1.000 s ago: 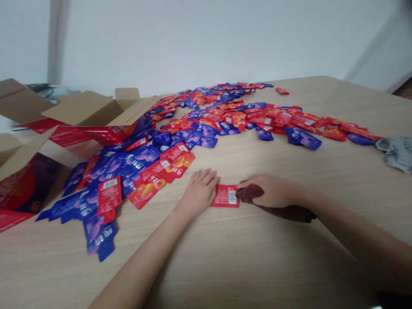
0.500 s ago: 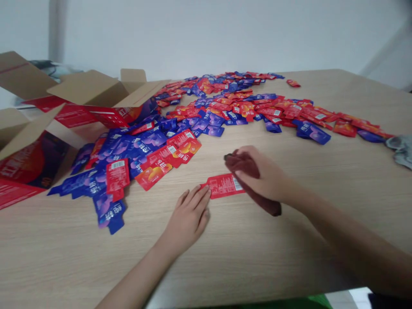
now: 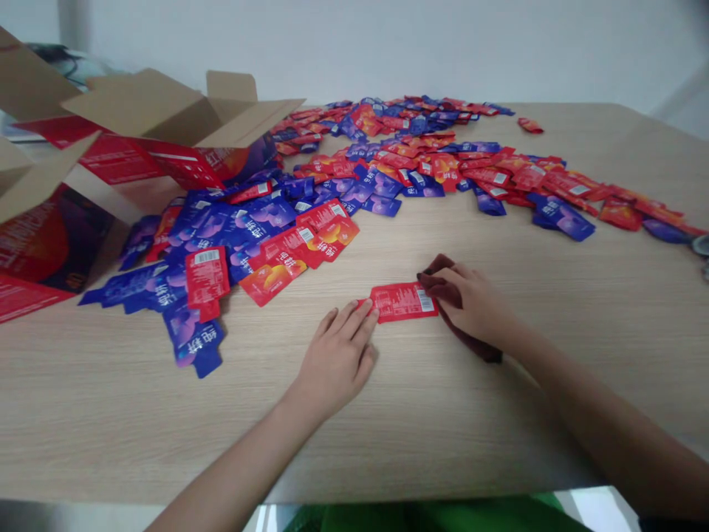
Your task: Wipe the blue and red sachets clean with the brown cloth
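A red sachet point(image 3: 403, 301) with a barcode lies flat on the wooden table point(image 3: 354, 414). My left hand point(image 3: 339, 358) rests palm down with its fingers stretched out, and the fingertips press on the sachet's narrow left end. In my right hand point(image 3: 477, 307) is a bunched dark maroon cloth point(image 3: 465, 336), the fingers closed around it. The cloth touches the sachet's right end, beside the barcode. Part of the cloth is hidden under my hand.
Red and blue sachets point(image 3: 233, 229) overlap on the left. A long band of more sachets point(image 3: 443, 170) runs across the back towards the right. Opened cardboard boxes point(image 3: 182, 166) stand at the far left. A single red sachet point(image 3: 530, 125) lies apart at the back.
My right hand has brought the cloth down onto the right end of the red sachet. My left hand keeps its place on the left end. The view has tilted slightly.
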A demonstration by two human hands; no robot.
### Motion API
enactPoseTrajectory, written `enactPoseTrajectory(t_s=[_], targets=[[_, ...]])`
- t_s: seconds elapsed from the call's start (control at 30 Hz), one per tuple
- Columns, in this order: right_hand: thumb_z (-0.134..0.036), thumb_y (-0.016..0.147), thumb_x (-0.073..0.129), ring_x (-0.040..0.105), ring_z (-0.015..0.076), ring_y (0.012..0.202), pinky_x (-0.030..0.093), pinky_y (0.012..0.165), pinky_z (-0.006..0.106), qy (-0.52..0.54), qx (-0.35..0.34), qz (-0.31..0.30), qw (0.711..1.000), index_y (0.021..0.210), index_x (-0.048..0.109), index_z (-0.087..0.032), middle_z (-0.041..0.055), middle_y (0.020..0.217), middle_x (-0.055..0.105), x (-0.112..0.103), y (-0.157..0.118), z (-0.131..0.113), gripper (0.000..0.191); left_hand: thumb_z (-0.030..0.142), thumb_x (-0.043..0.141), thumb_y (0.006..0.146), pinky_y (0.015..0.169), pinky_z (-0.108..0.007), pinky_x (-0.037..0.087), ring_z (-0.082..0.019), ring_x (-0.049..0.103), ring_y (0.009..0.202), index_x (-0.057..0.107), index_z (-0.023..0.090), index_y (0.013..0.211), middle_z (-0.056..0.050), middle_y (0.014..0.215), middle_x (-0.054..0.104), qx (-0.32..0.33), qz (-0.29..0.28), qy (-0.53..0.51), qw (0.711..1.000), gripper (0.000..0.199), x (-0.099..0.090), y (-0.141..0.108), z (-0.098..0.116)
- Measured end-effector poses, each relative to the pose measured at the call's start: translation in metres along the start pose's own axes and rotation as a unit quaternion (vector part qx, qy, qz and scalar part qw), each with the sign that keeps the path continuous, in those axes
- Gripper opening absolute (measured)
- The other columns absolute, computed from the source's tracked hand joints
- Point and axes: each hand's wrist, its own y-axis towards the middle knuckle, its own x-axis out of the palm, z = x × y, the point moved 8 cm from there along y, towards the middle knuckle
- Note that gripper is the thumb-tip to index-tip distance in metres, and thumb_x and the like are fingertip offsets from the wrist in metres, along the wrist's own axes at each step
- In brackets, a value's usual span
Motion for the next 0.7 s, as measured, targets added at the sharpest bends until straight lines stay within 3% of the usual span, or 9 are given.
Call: enactPoseTrajectory(t_s=[0.1, 0.2, 0.27, 0.33, 0.4, 0.47, 0.6, 0.7], targets=[[-0.028, 0.082, 0.059, 0.060, 0.0285, 0.094, 0.047, 0.082, 0.044, 0.007, 0.014, 0.033, 0.999, 0.106, 0.064, -0.024, 0.0093, 0.104, 0.064, -0.018, 0.008, 0.002, 0.025, 0.029, 0.042, 0.095, 0.115, -0.054, 0.027, -0.028, 0.033, 0.142, 0.044, 0.017, 0.144, -0.009, 0.153, 0.039, 0.014, -0.009, -0.007, 1.000, 0.051, 0.000, -0.002, 0.007], [-0.032, 0.083, 0.061, 0.058, 0.0275, 0.096, 0.046, 0.082, 0.043, 0.029, -0.030, 0.078, 0.996, 0.117, 0.062, -0.025, 0.0094, 0.112, 0.063, -0.027, 0.014, -0.041, 0.034, 0.034, 0.044, 0.095, 0.116, -0.059, 0.023, -0.031, 0.030, 0.143, 0.044, 0.020, 0.144, -0.008, 0.153, 0.040, 0.017, -0.012, -0.012, 1.000, 0.051, 0.000, -0.004, 0.015], [-0.031, 0.085, 0.061, 0.057, 0.0268, 0.098, 0.045, 0.081, 0.041, 0.024, -0.093, 0.024, 0.995, 0.121, 0.063, -0.028, 0.0082, 0.116, 0.062, -0.009, 0.014, -0.078, 0.037, 0.037, 0.045, 0.095, 0.115, -0.060, 0.022, -0.032, 0.030, 0.143, 0.047, 0.019, 0.141, -0.009, 0.150, 0.044, 0.006, -0.009, -0.007, 1.000, 0.050, 0.001, -0.005, 0.016], [-0.030, 0.084, 0.063, 0.056, 0.0280, 0.098, 0.045, 0.079, 0.042, -0.006, -0.099, -0.001, 0.995, 0.118, 0.066, -0.031, 0.0070, 0.115, 0.063, 0.006, 0.012, -0.094, 0.034, 0.037, 0.046, 0.095, 0.115, -0.059, 0.024, -0.032, 0.031, 0.142, 0.049, 0.018, 0.140, -0.011, 0.148, 0.046, -0.001, -0.004, -0.001, 1.000, 0.049, 0.001, -0.005, 0.017], [-0.028, 0.084, 0.062, 0.055, 0.0287, 0.098, 0.045, 0.080, 0.043, -0.017, -0.082, -0.009, 0.996, 0.116, 0.068, -0.033, 0.0065, 0.113, 0.063, 0.015, 0.008, -0.087, 0.033, 0.036, 0.047, 0.094, 0.115, -0.059, 0.026, -0.032, 0.031, 0.142, 0.047, 0.018, 0.141, -0.010, 0.149, 0.045, -0.002, -0.001, 0.000, 1.000, 0.051, 0.001, -0.005, 0.018], [-0.026, 0.085, 0.060, 0.056, 0.0284, 0.099, 0.046, 0.082, 0.044, -0.005, -0.057, -0.011, 0.998, 0.116, 0.069, -0.031, 0.0071, 0.113, 0.063, 0.016, 0.002, -0.061, 0.033, 0.036, 0.047, 0.094, 0.114, -0.059, 0.027, -0.031, 0.032, 0.142, 0.043, 0.018, 0.144, -0.009, 0.151, 0.042, -0.002, 0.001, -0.001, 1.000, 0.053, 0.000, -0.005, 0.018], [-0.023, 0.086, 0.056, 0.059, 0.0273, 0.098, 0.049, 0.081, 0.043, 0.034, 0.000, -0.015, 0.999, 0.115, 0.069, -0.030, 0.0073, 0.112, 0.064, 0.001, -0.008, 0.006, 0.033, 0.037, 0.045, 0.094, 0.114, -0.059, 0.027, -0.032, 0.033, 0.141, 0.045, 0.018, 0.143, -0.008, 0.152, 0.042, 0.000, -0.007, 0.000, 1.000, 0.052, -0.001, -0.003, 0.018], [-0.024, 0.085, 0.056, 0.060, 0.0266, 0.095, 0.049, 0.081, 0.043, 0.036, -0.002, -0.017, 0.999, 0.110, 0.071, -0.032, 0.0057, 0.109, 0.065, -0.015, -0.008, 0.017, 0.030, 0.037, 0.045, 0.094, 0.115, -0.058, 0.025, -0.032, 0.030, 0.143, 0.046, 0.016, 0.142, -0.010, 0.151, 0.042, 0.018, -0.015, 0.000, 1.000, 0.052, 0.000, -0.001, 0.018]])
